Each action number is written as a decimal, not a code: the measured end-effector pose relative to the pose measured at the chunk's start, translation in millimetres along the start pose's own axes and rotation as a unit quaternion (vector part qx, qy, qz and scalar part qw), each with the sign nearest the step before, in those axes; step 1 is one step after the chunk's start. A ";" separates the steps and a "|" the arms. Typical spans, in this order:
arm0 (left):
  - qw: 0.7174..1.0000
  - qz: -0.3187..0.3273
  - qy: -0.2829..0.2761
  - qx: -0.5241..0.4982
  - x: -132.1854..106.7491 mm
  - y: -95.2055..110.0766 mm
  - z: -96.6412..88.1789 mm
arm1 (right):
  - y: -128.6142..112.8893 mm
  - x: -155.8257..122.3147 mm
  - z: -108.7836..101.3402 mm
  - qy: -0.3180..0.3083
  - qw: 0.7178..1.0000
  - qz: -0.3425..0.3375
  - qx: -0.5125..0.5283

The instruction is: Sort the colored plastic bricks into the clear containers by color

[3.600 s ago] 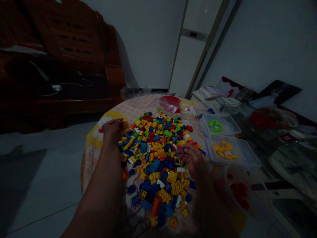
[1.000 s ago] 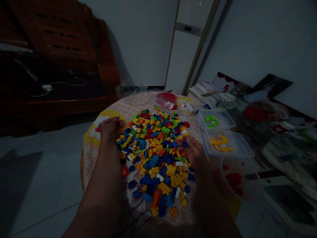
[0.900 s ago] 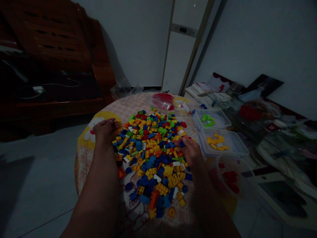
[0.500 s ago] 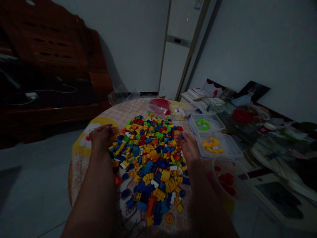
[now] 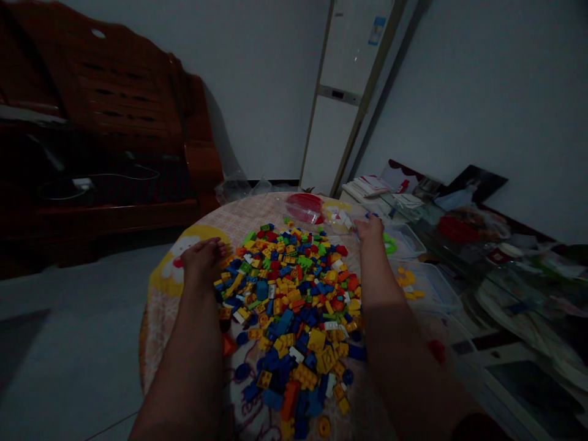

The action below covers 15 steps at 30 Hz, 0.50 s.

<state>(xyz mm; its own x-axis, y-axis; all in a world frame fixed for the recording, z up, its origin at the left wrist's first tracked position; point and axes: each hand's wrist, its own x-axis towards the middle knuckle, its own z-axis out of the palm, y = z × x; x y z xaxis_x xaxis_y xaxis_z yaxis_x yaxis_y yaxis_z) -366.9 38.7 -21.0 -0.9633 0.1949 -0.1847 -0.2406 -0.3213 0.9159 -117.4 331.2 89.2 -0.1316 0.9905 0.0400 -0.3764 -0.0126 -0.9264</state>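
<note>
A large heap of mixed toy building bricks (image 5: 294, 295) in yellow, blue, red, green, orange and white covers the middle of the round table. My left hand (image 5: 203, 256) hovers at the heap's left edge, its fingers loosely extended and apart, with nothing visible in them. My right hand (image 5: 370, 231) reaches to the far right, past the heap. Its thumb and fingers look spread, and a bit of blue shows at the fingertips; the dim light leaves its details unclear. Beside that hand, a clear box (image 5: 416, 244) contains green bricks (image 5: 390, 244), partly hidden by my wrist.
Yellow bricks (image 5: 408, 283) lie in another clear box (image 5: 443, 288); red pieces (image 5: 436, 350) are farther forward. A red plastic tub (image 5: 303, 208) and a clear bag of white pieces (image 5: 340, 218) are at the back. A cluttered glass table (image 5: 463, 248) adjoins on the right.
My right hand, which pinched a blue brick at the heap's right edge, has moved forward and right to the far boxes. My left hand stays by the heap; the view has shifted slightly.
</note>
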 end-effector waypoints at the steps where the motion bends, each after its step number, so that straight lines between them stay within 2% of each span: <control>1: 1.000 0.000 0.003 0.000 0.5 -0.2 0.4 | 1.3 -2.3 0.0 0.017 1.000 0.009 -0.006; 3: 1.000 -0.003 0.006 0.000 1.0 -0.6 1.1 | 6.6 -15.3 -2.9 0.043 0.998 0.030 -0.018; 5: 1.000 0.000 0.008 -0.001 0.8 -1.0 1.5 | 11.6 -38.0 -9.7 0.025 0.998 0.038 -0.034; 6: 1.000 0.005 0.006 -0.002 0.5 -1.3 1.6 | 12.8 -51.6 -14.3 -0.005 0.998 0.037 -0.051; 8: 1.000 0.010 0.005 0.000 -0.4 -1.6 1.8 | 12.4 -79.6 -25.5 -0.116 0.986 0.022 -0.115; 11: 1.000 0.002 0.007 0.002 -2.9 -0.1 3.2 | 10.5 -113.5 -44.5 -0.255 0.936 0.015 -0.243; 15: 1.000 0.002 0.011 -0.004 -7.2 4.0 5.7 | 18.5 -133.0 -66.3 -0.327 0.854 -0.004 -0.404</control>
<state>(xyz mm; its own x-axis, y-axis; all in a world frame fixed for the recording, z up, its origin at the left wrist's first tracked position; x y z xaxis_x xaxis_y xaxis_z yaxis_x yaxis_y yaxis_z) -360.2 41.4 -14.0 -0.9664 0.1734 -0.1898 -0.2385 -0.3295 0.9135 -46.1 208.2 41.8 -0.7163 0.6978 0.0040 0.3415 0.3555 -0.8701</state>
